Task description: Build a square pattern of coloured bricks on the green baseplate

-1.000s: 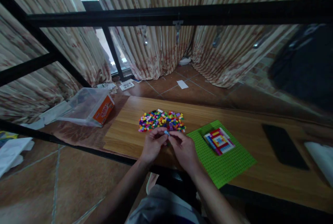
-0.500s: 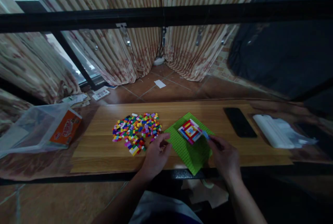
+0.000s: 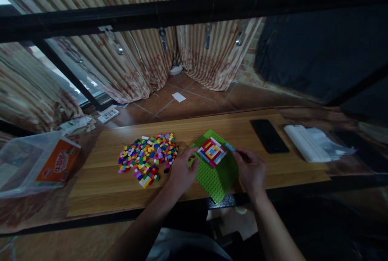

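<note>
My right hand (image 3: pixel 250 168) pinches a small light blue brick strip (image 3: pixel 229 146) over the right corner of a green studded baseplate (image 3: pixel 221 182). Whether the strip touches the studs, I cannot tell. My left hand (image 3: pixel 183 170) curls its thumb and fingers about the plate's left corner, with green showing between them. On the plate sits a square brick pattern (image 3: pixel 212 152) in red, white, yellow, blue and pink. Left of my left hand lies a loose pile of small coloured bricks (image 3: pixel 148 156).
A black phone-like slab (image 3: pixel 269 135) and a white object (image 3: pixel 306 143) with clear plastic lie on the right of the wooden board (image 3: pixel 97 176). A clear bin (image 3: pixel 33 164) with an orange label stands at the left. A dark bar (image 3: pixel 194 14) crosses above.
From both hands together by the pile, my right hand has carried the light blue strip to the baseplate. My left hand has moved to the plate's left corner. The view has swung right.
</note>
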Demonstrator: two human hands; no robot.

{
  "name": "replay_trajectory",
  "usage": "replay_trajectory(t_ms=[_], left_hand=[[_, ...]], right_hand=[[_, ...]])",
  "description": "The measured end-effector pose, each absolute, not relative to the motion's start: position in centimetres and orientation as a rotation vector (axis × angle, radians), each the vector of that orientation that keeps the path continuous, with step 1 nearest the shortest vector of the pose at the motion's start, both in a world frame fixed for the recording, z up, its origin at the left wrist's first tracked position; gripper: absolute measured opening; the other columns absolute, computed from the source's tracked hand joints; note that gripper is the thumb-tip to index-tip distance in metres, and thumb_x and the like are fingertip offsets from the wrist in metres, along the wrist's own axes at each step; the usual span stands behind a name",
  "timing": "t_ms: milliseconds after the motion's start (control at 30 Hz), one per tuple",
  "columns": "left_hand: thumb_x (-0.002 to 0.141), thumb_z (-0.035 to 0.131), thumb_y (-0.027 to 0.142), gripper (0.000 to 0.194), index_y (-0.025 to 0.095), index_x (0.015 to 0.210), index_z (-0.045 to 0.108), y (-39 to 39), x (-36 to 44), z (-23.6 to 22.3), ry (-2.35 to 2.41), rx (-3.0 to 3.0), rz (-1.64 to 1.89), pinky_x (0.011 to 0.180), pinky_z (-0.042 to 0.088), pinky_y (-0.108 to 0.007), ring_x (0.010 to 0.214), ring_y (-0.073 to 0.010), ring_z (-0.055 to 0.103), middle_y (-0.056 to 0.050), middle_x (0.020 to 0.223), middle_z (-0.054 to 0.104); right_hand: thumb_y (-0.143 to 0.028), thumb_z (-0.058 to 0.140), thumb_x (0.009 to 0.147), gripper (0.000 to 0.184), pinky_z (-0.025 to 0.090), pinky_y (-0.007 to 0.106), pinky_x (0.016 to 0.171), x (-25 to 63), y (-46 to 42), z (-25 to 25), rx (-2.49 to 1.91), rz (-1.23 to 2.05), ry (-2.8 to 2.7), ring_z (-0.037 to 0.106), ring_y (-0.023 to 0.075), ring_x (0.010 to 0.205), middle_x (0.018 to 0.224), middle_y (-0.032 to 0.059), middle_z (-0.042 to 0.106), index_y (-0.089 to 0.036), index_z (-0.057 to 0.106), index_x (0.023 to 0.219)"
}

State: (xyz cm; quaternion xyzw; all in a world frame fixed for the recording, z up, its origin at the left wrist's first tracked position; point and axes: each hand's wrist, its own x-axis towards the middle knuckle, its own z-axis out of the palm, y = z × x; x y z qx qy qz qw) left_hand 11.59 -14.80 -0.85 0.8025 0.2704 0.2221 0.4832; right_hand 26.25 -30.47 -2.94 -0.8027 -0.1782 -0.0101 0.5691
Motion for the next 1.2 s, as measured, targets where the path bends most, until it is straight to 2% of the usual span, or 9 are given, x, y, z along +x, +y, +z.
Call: replay_trajectory(t_ms=[133,367,633,900,1000,1200], left_hand=[[0.082,0.057,0.016,0.032,0.021,0.113,0.064,-14.3,12.8,-0.5,0.632,2.099,0.51,0.094,0.05,-0.039,0.101,-0.0226,0.064,-0.007,0.112,0.068],[0.083,0.057,0.017,0.035,0.02,0.118,0.061,-13.7,13.7,-1.1,0.64,2.16,0.482,0.101,0.046,-0.041,0.111,-0.0246,0.061,-0.009,0.119,0.065],[0.075,0.067,0.017,0.061,0.017,0.134,0.05,-14.2,13.2,-2.3,0.504,2.123,0.392,0.107,0.041,-0.047,0.124,-0.0287,0.054,-0.013,0.132,0.06],[0.078,0.068,0.021,0.055,0.018,0.13,0.052,-16.0,13.3,-2.8,0.615,2.262,0.428,0.103,0.044,-0.049,0.119,-0.0298,0.056,-0.013,0.125,0.062],[0.08,0.068,0.026,0.055,0.017,0.131,0.051,-17.2,13.1,-2.8,0.682,2.332,0.428,0.101,0.045,-0.048,0.116,-0.0303,0.056,-0.013,0.121,0.063],[0.08,0.066,0.027,0.055,0.017,0.132,0.049,-19.6,13.4,-2.8,0.788,2.344,0.379,0.094,0.048,-0.044,0.11,-0.0305,0.058,-0.015,0.118,0.061]], right_hand=[[-0.042,0.064,0.08,0.028,0.054,0.037,0.076,26.4,-30.8,-2.9,-1.921,-0.001,-0.461,0.068,0.0222,0.08,0.09,0.0112,0.073,-0.016,0.073,0.088],[-0.045,0.062,0.081,0.032,0.054,0.037,0.075,25.3,-30.8,-2.9,-1.977,-0.005,-0.46,0.068,0.0227,0.08,0.09,0.0115,0.073,-0.016,0.073,0.089],[-0.047,0.056,0.084,0.042,0.049,0.036,0.068,24.5,-30.3,-2.7,-2.13,0.018,-0.483,0.065,0.0221,0.07,0.08,0.009,0.07,-0.014,0.068,0.108],[-0.055,0.051,0.086,0.052,0.046,0.035,0.066,24.4,-29.9,-2.6,-2.171,0.018,-0.532,0.064,0.0226,0.069,0.078,0.0092,0.07,-0.013,0.066,0.113],[-0.054,0.051,0.086,0.053,0.046,0.034,0.066,24.2,-30.0,-2.3,-2.192,0.04,-0.519,0.064,0.0226,0.068,0.078,0.0086,0.07,-0.013,0.065,0.116],[-0.051,0.052,0.084,0.056,0.045,0.033,0.064,23.7,-30.7,-1.9,-2.208,0.076,-0.481,0.064,0.0222,0.066,0.072,0.0059,0.069,-0.012,0.06,0.124]])
